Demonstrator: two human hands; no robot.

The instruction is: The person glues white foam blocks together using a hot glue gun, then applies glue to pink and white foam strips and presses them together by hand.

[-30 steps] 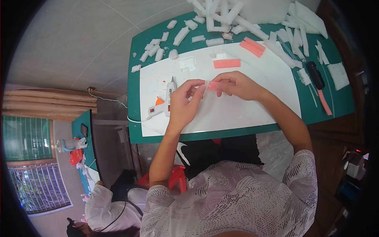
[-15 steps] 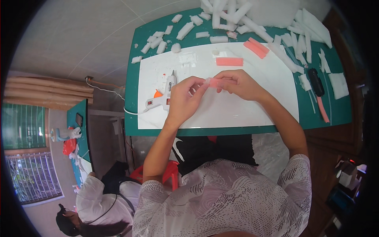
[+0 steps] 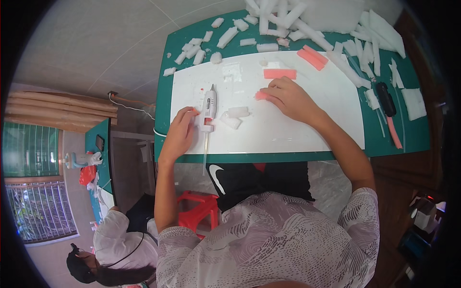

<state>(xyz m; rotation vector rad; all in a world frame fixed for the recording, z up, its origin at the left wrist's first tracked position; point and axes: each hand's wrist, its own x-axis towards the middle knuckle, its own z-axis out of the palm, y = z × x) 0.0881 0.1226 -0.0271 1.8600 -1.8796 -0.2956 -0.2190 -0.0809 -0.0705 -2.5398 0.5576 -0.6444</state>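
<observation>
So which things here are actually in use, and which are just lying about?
In use:
left hand at white glue gun
right hand on small pink foam piece

Lying about:
pink foam strip
scattered white foam offcuts
black-handled knife

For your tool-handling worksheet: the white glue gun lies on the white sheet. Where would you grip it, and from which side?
Probably grip the glue gun by its handle, the wider lower part where the cord leaves, coming from its left, where the left hand already rests. It lies flat, its narrow nozzle pointing away, so the handle is nearest and clear of the white foam pieces on its right.
</observation>
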